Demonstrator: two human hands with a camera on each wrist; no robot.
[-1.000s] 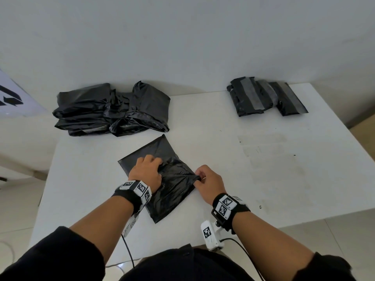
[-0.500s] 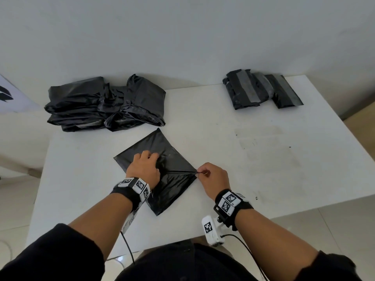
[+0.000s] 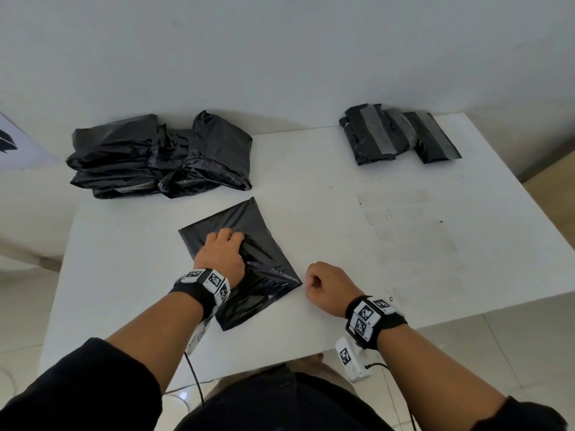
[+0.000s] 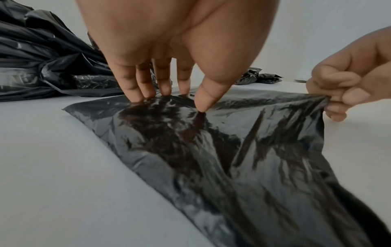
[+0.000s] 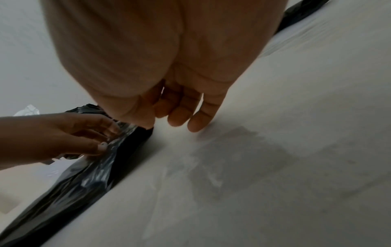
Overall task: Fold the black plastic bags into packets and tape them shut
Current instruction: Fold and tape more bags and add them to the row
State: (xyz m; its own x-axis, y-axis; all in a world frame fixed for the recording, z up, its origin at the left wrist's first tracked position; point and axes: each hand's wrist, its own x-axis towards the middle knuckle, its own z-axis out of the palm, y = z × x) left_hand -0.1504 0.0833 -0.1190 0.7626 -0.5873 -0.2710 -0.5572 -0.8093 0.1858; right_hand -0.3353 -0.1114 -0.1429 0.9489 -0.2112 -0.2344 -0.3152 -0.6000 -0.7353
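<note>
Black plastic bag lies flat and slantwise on the near-middle of the white table, part-folded and creased. Behind it to the left sits the heap of unfolded bags. At the far right lie the finished packets, banded with grey tape and well apart from the work.

The left hand is spread on the bag's middle, its fingertips and thumb pressing the film to the table with nothing gripped. The right hand is curled at the bag's right corner. The left wrist view shows thumb and forefinger pinching that corner and drawing the film taut.

By its shine and wrinkles the film looks thin, very light, limp and slick. It will probably slide on the smooth tabletop and spring out of a fold unless pinned. The best holds seem to be a corner or edge, pinched between fingertips, with the other palm flat on the body as an anchor and each crease smoothed down before release. A hard pull could stretch or tear it. No tape roll shows in any view.
</note>
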